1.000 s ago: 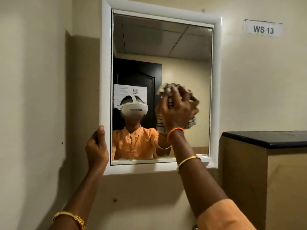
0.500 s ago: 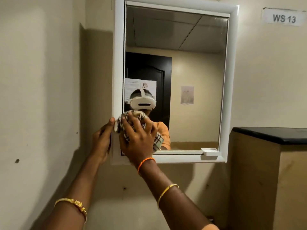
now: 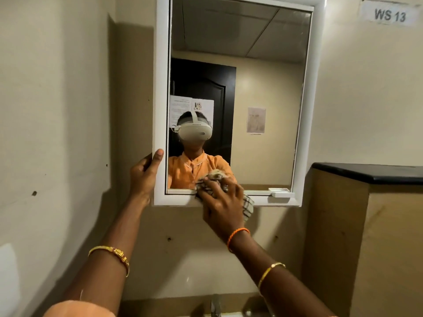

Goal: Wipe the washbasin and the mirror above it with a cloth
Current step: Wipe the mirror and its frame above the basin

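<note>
A white-framed mirror (image 3: 160, 65) hangs on the beige wall in front of me. My left hand (image 3: 144, 175) grips the frame's lower left edge, thumb on the front. My right hand (image 3: 222, 202) presses a bunched checked cloth (image 3: 248, 205) against the bottom rail of the frame, just left of its middle, partly on the glass. The washbasin is almost entirely out of view; only the top of a metal tap (image 3: 215, 304) shows at the bottom edge.
A partition with a black top (image 3: 370, 172) stands close on the right, level with the mirror's bottom. A small white ledge (image 3: 280, 192) juts from the frame's lower right. A "WS 13" label (image 3: 389, 14) is on the wall at top right.
My right hand has swept the cloth from the glass's right side to the lower left corner, then right along the bottom rail. My left hand stays on the frame's left edge.
</note>
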